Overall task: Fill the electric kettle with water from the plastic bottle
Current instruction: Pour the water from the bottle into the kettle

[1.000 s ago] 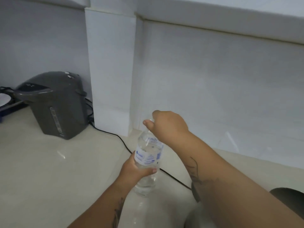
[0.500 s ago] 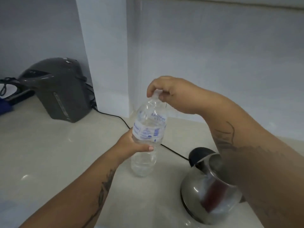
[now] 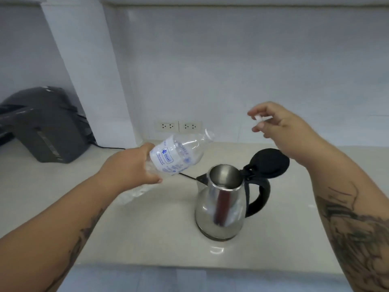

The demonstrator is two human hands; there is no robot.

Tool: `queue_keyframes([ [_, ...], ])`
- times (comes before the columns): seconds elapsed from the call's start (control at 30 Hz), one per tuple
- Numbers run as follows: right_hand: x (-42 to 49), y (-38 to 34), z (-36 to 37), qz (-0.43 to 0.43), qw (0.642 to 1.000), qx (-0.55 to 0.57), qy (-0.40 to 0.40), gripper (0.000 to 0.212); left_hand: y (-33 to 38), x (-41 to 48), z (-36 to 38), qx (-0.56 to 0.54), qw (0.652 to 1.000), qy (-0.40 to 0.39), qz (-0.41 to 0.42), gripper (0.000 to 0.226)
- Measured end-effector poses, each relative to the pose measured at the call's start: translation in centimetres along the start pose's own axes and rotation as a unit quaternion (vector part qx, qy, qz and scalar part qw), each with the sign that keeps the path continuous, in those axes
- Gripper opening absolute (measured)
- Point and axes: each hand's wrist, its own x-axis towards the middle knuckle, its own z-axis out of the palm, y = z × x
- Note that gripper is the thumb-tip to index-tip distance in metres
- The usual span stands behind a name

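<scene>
Left grip [image 3: 134,167] clenched, right grip [image 3: 280,127] pinching, raised

Your clear plastic bottle [image 3: 179,153], with its white and blue label, is uncapped and tilted, its open neck pointing up and right toward the kettle but short of the opening. The stainless steel electric kettle [image 3: 221,205] stands upright on the pale desk [image 3: 147,232], black lid [image 3: 268,163] flipped open, black handle to the right.

Pale glossy counter [image 3: 147,234] carries a steel kettle [image 3: 221,209], a black cord [image 3: 187,176], a grey dispenser [image 3: 48,127] far left
</scene>
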Motion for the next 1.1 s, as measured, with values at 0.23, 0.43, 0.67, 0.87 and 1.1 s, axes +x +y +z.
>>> queue_keyframes([
  [0.23, -3.9, 5.1, 0.8, 0.06, 0.997, -0.025, 0.029, 0.029, 1.7, -0.6, -0.6, 0.187, 0.98, 0.045, 0.054, 0.071],
  [0.43, -4.3, 5.7, 1.7, 0.046, 0.997, -0.054, 0.041, 0.031, 1.7, -0.4, -0.5, 0.291, 0.951, 0.062, 0.083, 0.061],
  [0.67, -4.2, 6.0, 2.2, 0.058, 0.996, -0.045, 0.057, 0.03, 1.2, 0.1, -0.3, 0.341, 0.933, 0.059, 0.099, 0.057],
  [0.87, -4.1, 6.2, 2.2, 0.065, 0.995, -0.029, 0.064, 0.029, 1.4, 0.4, -1.1, 0.372, 0.92, 0.058, 0.107, 0.054],
  [1.1, -4.1, 6.2, 2.0, 0.075, 0.995, -0.009, 0.064, 0.028, 1.5, 0.9, -1.1, 0.38, 0.915, 0.061, 0.123, 0.055],
])
